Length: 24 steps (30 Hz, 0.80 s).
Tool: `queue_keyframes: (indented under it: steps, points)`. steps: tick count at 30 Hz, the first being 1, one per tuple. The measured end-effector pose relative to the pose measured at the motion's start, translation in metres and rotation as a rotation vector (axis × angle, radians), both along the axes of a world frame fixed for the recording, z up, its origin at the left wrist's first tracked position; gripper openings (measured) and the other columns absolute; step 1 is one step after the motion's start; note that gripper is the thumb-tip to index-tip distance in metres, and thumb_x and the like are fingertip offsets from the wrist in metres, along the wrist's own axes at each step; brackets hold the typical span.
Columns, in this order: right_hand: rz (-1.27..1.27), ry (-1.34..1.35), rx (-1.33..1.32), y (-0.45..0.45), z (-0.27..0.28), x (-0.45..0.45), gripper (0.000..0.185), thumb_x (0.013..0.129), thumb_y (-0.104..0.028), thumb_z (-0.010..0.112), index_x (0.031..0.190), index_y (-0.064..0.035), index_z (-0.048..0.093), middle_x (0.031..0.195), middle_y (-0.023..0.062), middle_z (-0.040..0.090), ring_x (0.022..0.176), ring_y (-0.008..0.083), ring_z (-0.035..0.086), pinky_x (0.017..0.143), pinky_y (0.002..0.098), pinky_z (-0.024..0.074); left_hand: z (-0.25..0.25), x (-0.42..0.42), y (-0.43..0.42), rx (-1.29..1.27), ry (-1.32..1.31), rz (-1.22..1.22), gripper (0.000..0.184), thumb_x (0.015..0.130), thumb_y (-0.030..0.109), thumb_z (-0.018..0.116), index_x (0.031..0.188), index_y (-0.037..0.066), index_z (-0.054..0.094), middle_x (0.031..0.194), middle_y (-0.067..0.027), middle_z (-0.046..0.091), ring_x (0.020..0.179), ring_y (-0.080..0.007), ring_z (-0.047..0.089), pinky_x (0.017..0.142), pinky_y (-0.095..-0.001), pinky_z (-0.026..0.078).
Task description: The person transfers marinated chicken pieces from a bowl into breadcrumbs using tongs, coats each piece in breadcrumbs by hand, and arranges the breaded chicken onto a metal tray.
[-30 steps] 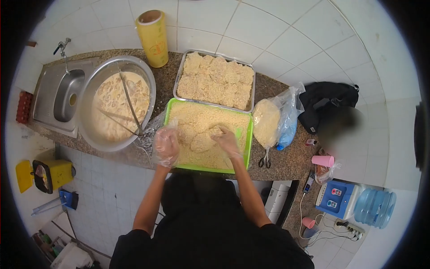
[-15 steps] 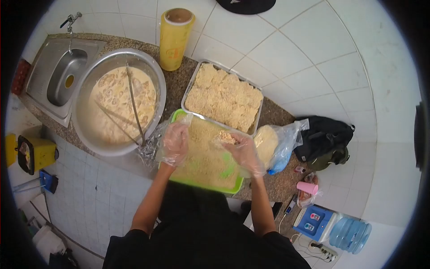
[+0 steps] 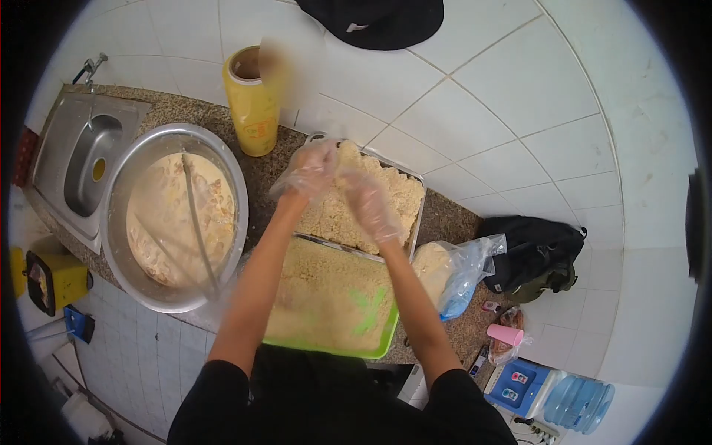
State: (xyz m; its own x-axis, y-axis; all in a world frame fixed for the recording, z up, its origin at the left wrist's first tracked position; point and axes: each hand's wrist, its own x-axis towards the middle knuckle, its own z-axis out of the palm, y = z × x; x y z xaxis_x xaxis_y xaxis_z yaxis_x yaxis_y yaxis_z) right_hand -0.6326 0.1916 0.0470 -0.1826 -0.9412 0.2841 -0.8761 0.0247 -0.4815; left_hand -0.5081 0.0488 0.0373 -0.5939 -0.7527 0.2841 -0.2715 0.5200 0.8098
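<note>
Both my hands wear clear plastic gloves and are over a metal tray (image 3: 417,222) filled with crumb-coated pieces (image 3: 394,189). My left hand (image 3: 315,167) is at the tray's far left corner, its fingers curled; what they hold, if anything, is hidden. Beside it my right hand (image 3: 368,204) reaches across the coated pieces, its fingers smeared by motion. Nearer my body lies a green tray (image 3: 387,340) of pale breadcrumbs (image 3: 319,289), with streaks of green bottom showing through.
At left stands a large metal bowl (image 3: 241,230) of pieces in creamy batter, with a long utensil in it. Beyond are a sink (image 3: 89,163) and a yellow wrap roll (image 3: 252,111). A crumb bag (image 3: 437,271), black backpack (image 3: 530,248) and pink cup (image 3: 506,334) sit right.
Both hands have moved from the green tray up over the metal tray. The coated piece seen earlier in my right hand is no longer clearly visible. The view has shifted.
</note>
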Motion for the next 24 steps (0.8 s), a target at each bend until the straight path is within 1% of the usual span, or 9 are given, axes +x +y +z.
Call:
queue_keyframes:
  steps: [2, 4, 8, 11, 15, 19, 21, 22, 24]
  points:
    - [0.033, 0.355, -0.001, 0.026, -0.032, 0.02, 0.032, 0.091, -0.005, 0.066, 0.123, 0.0002, 0.068, 0.123, 0.0257, 0.069, 0.118, 0.0377, 0.066, 0.1, 0.047, 0.0528, 0.016, -0.026, 0.001, 0.013, -0.294, -0.194, 0.033, 0.103, 0.021, 0.05, 0.125, 0.002, 0.067, 0.116, -0.0246, 0.07, 0.114, -0.0414, 0.065, 0.099, -0.0461, 0.052]
    - [-0.121, -0.013, -0.05, 0.056, -0.005, 0.064, 0.032, 0.092, -0.005, 0.066, 0.123, -0.0015, 0.068, 0.123, 0.0233, 0.07, 0.117, 0.0405, 0.065, 0.1, 0.0476, 0.053, -0.014, -0.05, 0.01, -0.148, -0.284, -0.155, 0.041, 0.104, 0.023, 0.047, 0.133, -0.003, 0.061, 0.131, -0.0261, 0.064, 0.129, -0.0402, 0.057, 0.111, -0.0434, 0.045]
    - [-0.35, -0.153, -0.057, 0.151, -0.008, 0.119, 0.031, 0.093, -0.005, 0.069, 0.124, -0.0009, 0.068, 0.126, 0.0209, 0.07, 0.119, 0.0392, 0.065, 0.102, 0.0451, 0.0528, -0.077, -0.065, 0.037, -0.489, -0.226, -0.022, 0.053, 0.106, 0.027, 0.045, 0.143, -0.011, 0.049, 0.154, -0.0264, 0.048, 0.15, -0.0384, 0.037, 0.126, -0.0386, 0.028]
    - [-0.497, -0.177, -0.183, 0.23, -0.074, 0.131, 0.031, 0.096, -0.007, 0.068, 0.126, 0.0003, 0.067, 0.127, 0.0183, 0.07, 0.119, 0.0359, 0.066, 0.103, 0.0432, 0.0514, -0.097, -0.068, 0.022, -0.755, -0.203, -0.071, 0.051, 0.108, 0.032, 0.044, 0.136, -0.009, 0.056, 0.142, -0.0274, 0.059, 0.137, -0.0392, 0.053, 0.117, -0.04, 0.041]
    - [-0.708, -0.338, -0.212, 0.241, -0.11, 0.143, 0.029, 0.104, -0.012, 0.06, 0.129, 0.0019, 0.065, 0.125, 0.0167, 0.07, 0.118, 0.0288, 0.066, 0.104, 0.0392, 0.0491, -0.002, -0.044, 0.02, -0.029, -0.652, -0.425, 0.058, 0.106, 0.031, 0.05, 0.152, -0.003, 0.04, 0.143, -0.0279, 0.056, 0.134, -0.0414, 0.054, 0.115, -0.0455, 0.042]
    - [-0.693, -0.671, -0.26, 0.188, -0.12, 0.167, 0.03, 0.108, -0.017, 0.056, 0.129, 0.0026, 0.065, 0.121, 0.0153, 0.07, 0.114, 0.0238, 0.065, 0.102, 0.036, 0.0489, 0.014, 0.047, 0.077, -0.224, -0.051, -0.169, 0.035, 0.104, 0.024, 0.055, 0.129, 0.002, 0.064, 0.11, -0.026, 0.071, 0.103, -0.0451, 0.068, 0.093, -0.0486, 0.054]
    - [-0.59, -0.748, -0.222, 0.176, -0.113, 0.187, 0.031, 0.109, -0.019, 0.054, 0.128, 0.0025, 0.066, 0.119, 0.0146, 0.071, 0.111, 0.0227, 0.066, 0.1, 0.0353, 0.0498, 0.014, 0.103, 0.114, -0.101, 0.142, -0.017, 0.022, 0.101, 0.02, 0.06, 0.096, 0.001, 0.069, 0.092, -0.0225, 0.068, 0.087, -0.0429, 0.067, 0.079, -0.0496, 0.052]
    - [-0.51, -0.752, -0.179, 0.172, -0.109, 0.196, 0.032, 0.109, -0.02, 0.054, 0.128, 0.0024, 0.067, 0.118, 0.0145, 0.072, 0.11, 0.0224, 0.067, 0.099, 0.0352, 0.0503, 0.005, 0.13, 0.133, -0.168, 0.092, 0.144, 0.023, 0.102, 0.021, 0.059, 0.098, 0.002, 0.07, 0.09, -0.0239, 0.067, 0.085, -0.0445, 0.066, 0.074, -0.0503, 0.051]
    - [-0.419, -0.704, -0.201, 0.172, -0.099, 0.204, 0.032, 0.109, -0.021, 0.055, 0.127, 0.0018, 0.068, 0.117, 0.0145, 0.073, 0.109, 0.0219, 0.067, 0.097, 0.0346, 0.0514, 0.012, 0.184, 0.169, 0.163, -0.19, 0.246, 0.023, 0.102, 0.022, 0.059, 0.103, 0.002, 0.071, 0.092, -0.0261, 0.068, 0.085, -0.0456, 0.067, 0.072, -0.0508, 0.052]
